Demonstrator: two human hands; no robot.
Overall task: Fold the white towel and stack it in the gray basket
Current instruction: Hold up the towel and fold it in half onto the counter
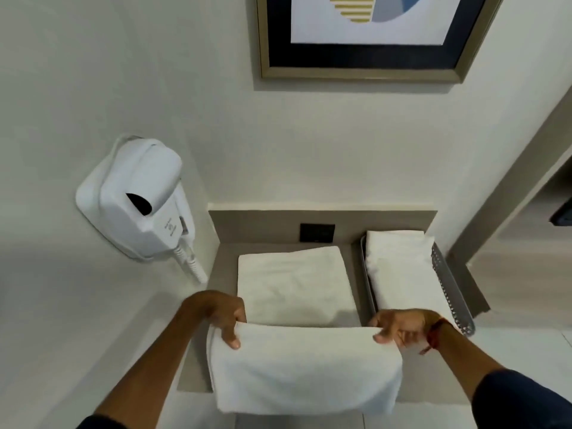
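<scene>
White walls close in a small bathroom corner, with a framed print [371,35] hung high and a wall-mounted hair dryer [136,202] on the left. Below them runs a gray counter [223,258] with a low backsplash that carries a dark outlet plate [317,233].

On the counter lies a flat white towel [294,283], folded to a rectangle. To its right stands the gray basket [445,283], a perforated metal tray that already holds one folded towel [402,267].

Nearest the camera, the white towel in hand [303,373] hangs doubled over, its top fold stretched level between the two hands, above the counter's front edge and just in front of the flat towel. It looks like terry cloth: light, soft and limp, not slippery, likely to sag wherever it is unsupported. The upper corners seem the best hold, since they keep the fold line taut.

The left hand [223,314] grips the left corner, fingers curled over the top edge and pressed down on the cloth. The right hand [399,328] pinches the right corner between thumb and bunched fingers; a red thread [433,332] circles that wrist.
</scene>
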